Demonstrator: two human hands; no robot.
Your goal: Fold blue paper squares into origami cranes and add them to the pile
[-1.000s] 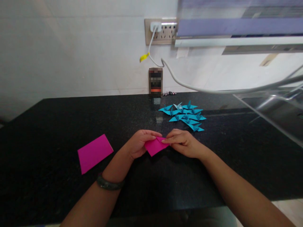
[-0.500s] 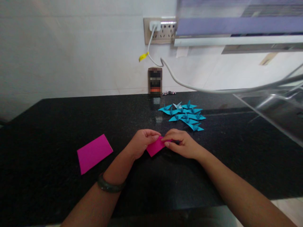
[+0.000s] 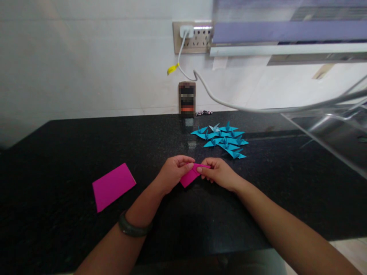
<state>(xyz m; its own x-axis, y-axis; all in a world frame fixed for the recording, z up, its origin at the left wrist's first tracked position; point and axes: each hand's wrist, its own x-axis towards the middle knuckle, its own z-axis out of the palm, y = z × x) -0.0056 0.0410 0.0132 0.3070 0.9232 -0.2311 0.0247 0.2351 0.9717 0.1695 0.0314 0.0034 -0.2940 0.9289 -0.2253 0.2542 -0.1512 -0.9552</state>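
Note:
Between my hands is a small folded piece of pink origami paper point(image 3: 189, 179), just above the black countertop. My left hand point(image 3: 176, 172) pinches its upper left part, the thumb lying on top. On the right side, my right hand point(image 3: 217, 172) grips a narrow folded point of the same paper between thumb and fingers. The fingers hide parts of the paper's edges. Away to the left lies a stack of pink paper point(image 3: 114, 187). Beyond my hands, several blue paper cranes point(image 3: 226, 140) stand in a cluster, with one pale crane point(image 3: 214, 128) among them.
A phone-like device point(image 3: 187, 99), its screen blurred out, leans against the wall. Beside its base lies a beaded string point(image 3: 204, 112). A white cable point(image 3: 218, 100) runs from the wall socket point(image 3: 197, 38) to the right, above the metal sink edge point(image 3: 323, 145).
My right hand has changed its hold: its thumb now presses on the paper, and its fingers have moved underneath. The paper's right point shows more. My left hand has hardly moved.

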